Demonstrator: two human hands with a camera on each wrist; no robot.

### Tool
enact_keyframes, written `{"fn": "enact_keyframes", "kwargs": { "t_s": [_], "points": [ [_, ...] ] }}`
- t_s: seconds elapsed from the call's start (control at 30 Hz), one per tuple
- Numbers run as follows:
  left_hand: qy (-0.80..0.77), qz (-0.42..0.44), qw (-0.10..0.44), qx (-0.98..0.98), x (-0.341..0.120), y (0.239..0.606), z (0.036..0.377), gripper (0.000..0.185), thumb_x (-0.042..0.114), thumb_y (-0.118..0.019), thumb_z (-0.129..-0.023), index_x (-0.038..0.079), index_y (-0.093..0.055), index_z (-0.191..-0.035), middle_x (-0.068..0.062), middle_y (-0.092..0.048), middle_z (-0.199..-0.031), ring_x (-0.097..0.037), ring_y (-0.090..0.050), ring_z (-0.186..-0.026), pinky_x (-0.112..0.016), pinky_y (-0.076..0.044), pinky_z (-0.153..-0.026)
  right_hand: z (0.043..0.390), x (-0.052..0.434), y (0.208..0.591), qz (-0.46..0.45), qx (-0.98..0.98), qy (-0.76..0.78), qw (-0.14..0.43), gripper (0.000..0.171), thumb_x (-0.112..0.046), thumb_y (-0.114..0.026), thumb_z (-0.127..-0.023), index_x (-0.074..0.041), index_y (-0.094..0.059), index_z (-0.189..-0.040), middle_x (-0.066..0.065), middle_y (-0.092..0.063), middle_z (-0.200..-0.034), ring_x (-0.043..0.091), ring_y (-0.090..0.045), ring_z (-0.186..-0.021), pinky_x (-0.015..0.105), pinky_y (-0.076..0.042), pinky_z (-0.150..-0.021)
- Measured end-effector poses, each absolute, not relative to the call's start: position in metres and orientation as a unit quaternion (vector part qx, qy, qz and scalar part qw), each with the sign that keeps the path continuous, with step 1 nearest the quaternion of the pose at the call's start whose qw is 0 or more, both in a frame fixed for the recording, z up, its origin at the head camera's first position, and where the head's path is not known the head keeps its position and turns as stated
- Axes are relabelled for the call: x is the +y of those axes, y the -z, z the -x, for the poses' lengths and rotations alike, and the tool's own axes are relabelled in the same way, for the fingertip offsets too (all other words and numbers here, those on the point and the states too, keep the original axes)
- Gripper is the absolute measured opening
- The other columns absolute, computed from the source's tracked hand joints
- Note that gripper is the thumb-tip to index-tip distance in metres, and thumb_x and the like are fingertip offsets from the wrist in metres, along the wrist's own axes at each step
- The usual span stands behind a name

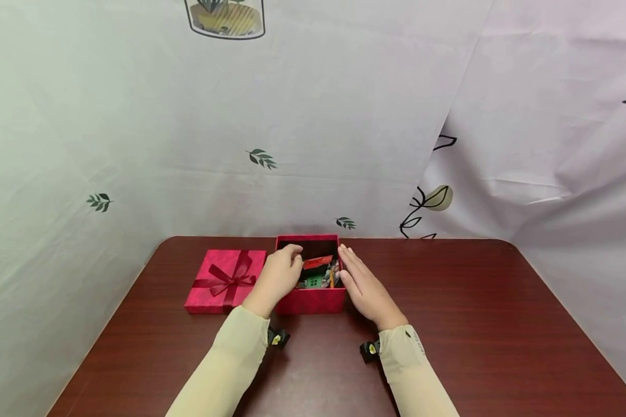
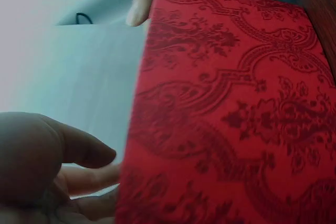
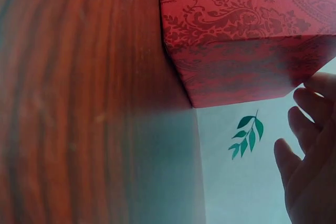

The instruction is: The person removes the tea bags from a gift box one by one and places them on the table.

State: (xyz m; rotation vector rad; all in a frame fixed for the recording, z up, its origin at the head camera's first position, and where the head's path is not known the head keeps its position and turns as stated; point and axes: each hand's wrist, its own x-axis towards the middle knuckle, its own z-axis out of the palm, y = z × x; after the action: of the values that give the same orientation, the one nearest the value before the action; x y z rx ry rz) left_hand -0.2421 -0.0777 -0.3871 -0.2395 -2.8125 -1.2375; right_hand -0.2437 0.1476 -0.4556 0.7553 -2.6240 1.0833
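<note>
Both hands flank an open red gift box (image 1: 313,300) near the far middle of the dark wooden bench (image 1: 475,324) in the head view; the left hand (image 1: 277,277) lies over the box's left wall with fingers curled over the rim, though whether they pinch anything inside cannot be told; the right hand (image 1: 364,286) lies flat and relaxed against the right wall, fingers straight; inside the box sit small things, a red card-like piece (image 1: 318,262) and a green house-shaped piece (image 1: 315,281), too small to name further; the lid with a ribbon bow (image 1: 226,280) lies just left of the box, touching or nearly so; a leaf-printed sheet (image 1: 261,157) hangs behind.

From the left wrist, the box's patterned red wall (image 2: 236,119) fills the frame; loosely bent fingers (image 2: 79,150) sit beside it, and a fingertip (image 2: 137,9) of the other hand shows at the far edge.

From the right wrist, a lower corner of the box (image 3: 236,51) rests on the bench (image 3: 79,103); the right hand's fingers (image 3: 310,145) hover just beside it, gripping nothing.

By the look of it the box is light, stiff card with a smooth finish; it would likely be best taken by opposite walls, low, to keep the loose contents from tipping.
</note>
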Motion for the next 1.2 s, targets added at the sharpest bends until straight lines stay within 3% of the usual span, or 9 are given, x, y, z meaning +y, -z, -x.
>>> {"fn": "enact_keyframes", "kwargs": {
  "t_s": [0.1, 0.2, 0.27, 0.33, 0.43, 0.53, 1.0, 1.1, 1.2],
  "points": [
    [0.384, 0.073, -0.007, -0.921, -0.071, 0.389, 0.249, 0.039, 0.012, -0.045, -0.105, -0.004, -0.056, -0.139, -0.006, -0.057, -0.071, -0.014, -0.042, -0.051, -0.033, -0.045, -0.063, 0.243, 0.148, 0.456, -0.254, -0.889, -0.367, 0.101, 0.055, -0.027, -0.046, -0.109, -0.009, -0.032, -0.159, 0.006, -0.026, -0.166, 0.027, -0.020, -0.154, 0.054, -0.023, -0.120],
    [0.377, 0.066, -0.047, -0.923, -0.066, 0.391, 0.254, 0.041, 0.012, -0.042, -0.106, -0.005, -0.052, -0.142, -0.008, -0.051, -0.064, -0.013, -0.033, -0.047, -0.031, -0.041, -0.059, 0.243, 0.148, 0.456, -0.253, -0.889, -0.366, 0.104, 0.055, -0.026, -0.047, -0.108, -0.009, -0.033, -0.159, 0.007, -0.027, -0.166, 0.025, -0.020, -0.154, 0.054, -0.023, -0.120],
    [0.371, 0.060, -0.065, -0.924, -0.064, 0.392, 0.257, 0.042, 0.012, -0.042, -0.107, -0.006, -0.050, -0.144, -0.013, -0.059, -0.076, -0.015, -0.039, -0.053, -0.032, -0.045, -0.064, 0.243, 0.148, 0.456, -0.253, -0.889, -0.366, 0.104, 0.055, -0.025, -0.047, -0.108, -0.009, -0.033, -0.159, 0.006, -0.027, -0.166, 0.025, -0.020, -0.154, 0.054, -0.023, -0.120],
    [0.362, 0.056, -0.073, -0.928, -0.062, 0.393, 0.259, 0.043, 0.012, -0.043, -0.106, -0.007, -0.050, -0.144, -0.021, -0.067, -0.099, -0.019, -0.054, -0.067, -0.037, -0.051, -0.075, 0.243, 0.148, 0.456, -0.251, -0.890, -0.368, 0.100, 0.055, -0.025, -0.047, -0.108, -0.010, -0.033, -0.159, 0.004, -0.026, -0.166, 0.024, -0.020, -0.154, 0.053, -0.023, -0.120],
    [0.346, 0.055, -0.073, -0.934, -0.060, 0.395, 0.262, 0.041, 0.011, -0.045, -0.105, -0.009, -0.053, -0.139, -0.025, -0.062, -0.130, -0.029, -0.063, -0.099, -0.045, -0.052, -0.092, 0.243, 0.148, 0.455, -0.250, -0.890, -0.370, 0.095, 0.056, -0.027, -0.047, -0.108, -0.011, -0.032, -0.159, 0.003, -0.026, -0.166, 0.023, -0.019, -0.154, 0.054, -0.023, -0.120],
    [0.337, 0.057, -0.072, -0.937, -0.060, 0.397, 0.267, 0.039, 0.009, -0.046, -0.104, -0.010, -0.055, -0.137, -0.027, -0.058, -0.136, -0.033, -0.062, -0.111, -0.048, -0.051, -0.097, 0.244, 0.150, 0.455, -0.249, -0.890, -0.371, 0.093, 0.056, -0.028, -0.047, -0.108, -0.012, -0.032, -0.160, 0.003, -0.026, -0.167, 0.021, -0.019, -0.154, 0.052, -0.024, -0.120],
    [0.335, 0.043, -0.069, -0.939, -0.059, 0.402, 0.275, 0.037, 0.003, -0.053, -0.100, -0.010, -0.058, -0.134, -0.026, -0.063, -0.129, -0.020, -0.055, -0.072, -0.029, -0.043, -0.063, 0.246, 0.150, 0.454, -0.254, -0.886, -0.378, 0.086, 0.057, -0.035, -0.043, -0.109, -0.012, -0.031, -0.160, 0.000, -0.024, -0.167, 0.019, -0.019, -0.154, 0.051, -0.024, -0.120],
    [0.349, 0.034, -0.071, -0.934, -0.059, 0.402, 0.275, 0.038, 0.004, -0.053, -0.101, -0.010, -0.057, -0.136, -0.026, -0.066, -0.116, -0.015, -0.044, -0.055, -0.027, -0.039, -0.057, 0.245, 0.150, 0.454, -0.253, -0.886, -0.380, 0.085, 0.058, -0.036, -0.043, -0.109, -0.012, -0.031, -0.160, -0.003, -0.023, -0.167, 0.019, -0.019, -0.154, 0.050, -0.024, -0.120],
    [0.356, 0.026, -0.064, -0.932, -0.058, 0.403, 0.276, 0.037, 0.005, -0.053, -0.101, -0.009, -0.058, -0.135, -0.022, -0.067, -0.102, -0.013, -0.039, -0.050, -0.028, -0.040, -0.058, 0.244, 0.150, 0.454, -0.254, -0.885, -0.381, 0.087, 0.057, -0.035, -0.044, -0.109, -0.012, -0.031, -0.160, -0.004, -0.023, -0.167, 0.018, -0.019, -0.153, 0.050, -0.025, -0.120]
  ]
}}
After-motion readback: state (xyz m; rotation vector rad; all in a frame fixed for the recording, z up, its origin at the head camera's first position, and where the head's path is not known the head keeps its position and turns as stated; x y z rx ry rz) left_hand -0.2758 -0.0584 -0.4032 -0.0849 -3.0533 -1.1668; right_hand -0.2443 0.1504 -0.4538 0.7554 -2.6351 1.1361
